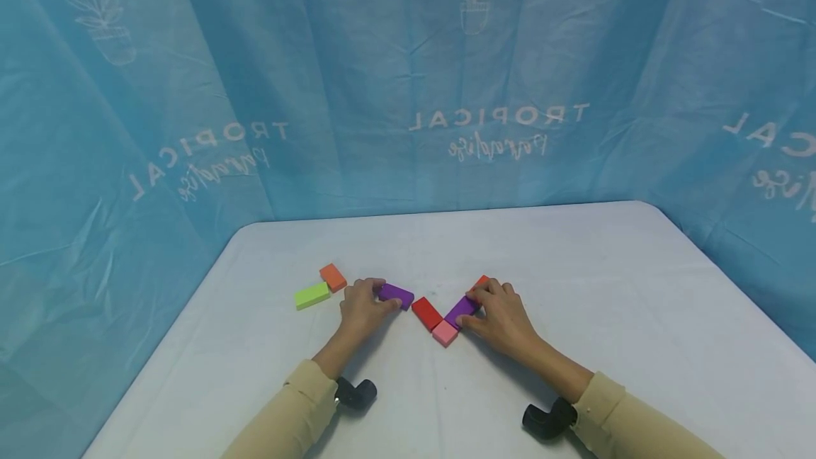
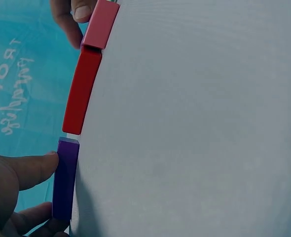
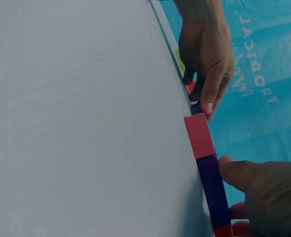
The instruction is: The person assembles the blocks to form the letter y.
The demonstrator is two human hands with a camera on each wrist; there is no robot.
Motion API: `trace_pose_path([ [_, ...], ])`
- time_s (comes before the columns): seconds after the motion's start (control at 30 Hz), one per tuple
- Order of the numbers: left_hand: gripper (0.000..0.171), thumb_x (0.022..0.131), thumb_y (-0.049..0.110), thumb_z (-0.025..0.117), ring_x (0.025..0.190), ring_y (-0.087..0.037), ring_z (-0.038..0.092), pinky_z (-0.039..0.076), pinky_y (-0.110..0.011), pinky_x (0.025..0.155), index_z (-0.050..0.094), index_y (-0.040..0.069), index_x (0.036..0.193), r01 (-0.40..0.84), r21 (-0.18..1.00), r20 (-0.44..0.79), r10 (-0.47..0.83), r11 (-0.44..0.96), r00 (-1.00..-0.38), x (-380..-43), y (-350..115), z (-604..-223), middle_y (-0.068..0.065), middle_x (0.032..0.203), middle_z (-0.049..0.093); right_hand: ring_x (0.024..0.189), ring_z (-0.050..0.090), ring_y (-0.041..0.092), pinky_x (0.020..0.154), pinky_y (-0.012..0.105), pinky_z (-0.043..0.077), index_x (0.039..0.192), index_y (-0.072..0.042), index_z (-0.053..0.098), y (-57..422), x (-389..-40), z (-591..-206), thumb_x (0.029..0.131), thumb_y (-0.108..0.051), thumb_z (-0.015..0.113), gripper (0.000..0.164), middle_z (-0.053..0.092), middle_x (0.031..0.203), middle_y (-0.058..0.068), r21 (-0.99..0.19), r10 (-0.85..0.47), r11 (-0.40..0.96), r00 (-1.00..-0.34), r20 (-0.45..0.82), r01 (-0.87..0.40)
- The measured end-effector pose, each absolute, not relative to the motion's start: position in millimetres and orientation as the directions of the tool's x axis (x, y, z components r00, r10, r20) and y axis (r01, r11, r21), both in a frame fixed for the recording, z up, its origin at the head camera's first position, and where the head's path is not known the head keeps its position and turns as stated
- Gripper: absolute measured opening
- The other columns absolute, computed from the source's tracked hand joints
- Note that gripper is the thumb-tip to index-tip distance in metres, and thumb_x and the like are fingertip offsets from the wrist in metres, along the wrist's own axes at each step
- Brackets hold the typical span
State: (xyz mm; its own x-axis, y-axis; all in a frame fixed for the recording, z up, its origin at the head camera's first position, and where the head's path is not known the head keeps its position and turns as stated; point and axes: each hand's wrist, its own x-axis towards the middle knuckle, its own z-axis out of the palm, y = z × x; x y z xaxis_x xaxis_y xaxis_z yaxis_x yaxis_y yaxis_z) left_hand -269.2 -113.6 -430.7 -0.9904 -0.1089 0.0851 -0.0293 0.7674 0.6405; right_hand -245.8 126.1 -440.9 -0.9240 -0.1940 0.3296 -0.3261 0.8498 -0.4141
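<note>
My left hand (image 1: 363, 314) pinches a purple block (image 1: 397, 295) by its ends, thumb on the near right end and fingers at the far left. A small gap separates that block from a red block (image 2: 82, 91) in the left wrist view. The red block meets a pink block (image 1: 445, 333) at the bottom of a V shape. Up the V's right side runs a second purple block (image 3: 213, 190), held by my right hand (image 1: 503, 317) with the thumb near the pink end. The right fingertips reach the far end, where an orange-red block (image 1: 482, 280) adjoins, partly hidden by them.
A lime green block (image 1: 312, 296) and an orange block (image 1: 333, 278) lie left of my left hand, close together. Everything sits on a white-covered table (image 1: 574, 246). Behind and beside it hangs a blue printed curtain (image 1: 370, 55).
</note>
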Motion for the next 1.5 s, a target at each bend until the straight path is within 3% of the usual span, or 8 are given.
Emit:
trace_pose_path([
  [0.23, 0.052, 0.079, 0.023, 0.073, 0.107, -0.028, 0.045, 0.035, -0.048, 0.089, 0.058, 0.006, 0.126, -0.022, 0.649, 0.073, -0.09, 0.761, -0.993, -275, -113, -430, -0.014, 0.116, 0.059, 0.093, 0.048, 0.023, 0.077, 0.037, 0.042, 0.111, -0.008, 0.069, 125, -246, -441, 0.072, -0.033, 0.08, 0.047, 0.059, 0.102, 0.007, -0.415, -0.186, 0.853, -0.927, 0.325, -0.317],
  [0.5, 0.052, 0.082, 0.019, 0.07, 0.118, -0.029, 0.044, 0.033, -0.054, 0.101, 0.054, 0.01, 0.131, 0.019, 0.681, 0.024, 0.003, 0.732, -1.0, -285, -116, -429, -0.013, 0.124, 0.056, 0.094, 0.049, 0.023, 0.077, 0.037, 0.043, 0.111, -0.009, 0.069, 125, -245, -442, 0.071, -0.033, 0.08, 0.048, 0.059, 0.103, 0.007, -0.411, -0.179, 0.857, -0.927, 0.33, -0.312],
  [0.77, 0.05, 0.084, 0.015, 0.068, 0.123, -0.03, 0.049, 0.041, -0.047, 0.101, 0.054, 0.009, 0.131, 0.062, 0.707, 0.021, 0.067, 0.704, -0.998, -290, -117, -428, -0.013, 0.128, 0.055, 0.095, 0.049, 0.023, 0.077, 0.038, 0.043, 0.112, -0.008, 0.069, 125, -245, -441, 0.072, -0.033, 0.08, 0.048, 0.058, 0.102, 0.007, -0.42, -0.182, 0.851, -0.928, 0.324, -0.314],
  [1.5, 0.047, 0.086, 0.011, 0.065, 0.127, -0.029, 0.047, 0.037, -0.049, 0.106, 0.053, 0.012, 0.132, 0.107, 0.735, 0.003, 0.154, 0.67, -0.988, -294, -115, -429, -0.011, 0.13, 0.055, 0.094, 0.048, 0.022, 0.078, 0.038, 0.043, 0.112, -0.008, 0.069, 126, -246, -442, 0.072, -0.033, 0.079, 0.048, 0.058, 0.102, 0.006, -0.428, -0.188, 0.846, -0.929, 0.318, -0.317],
])
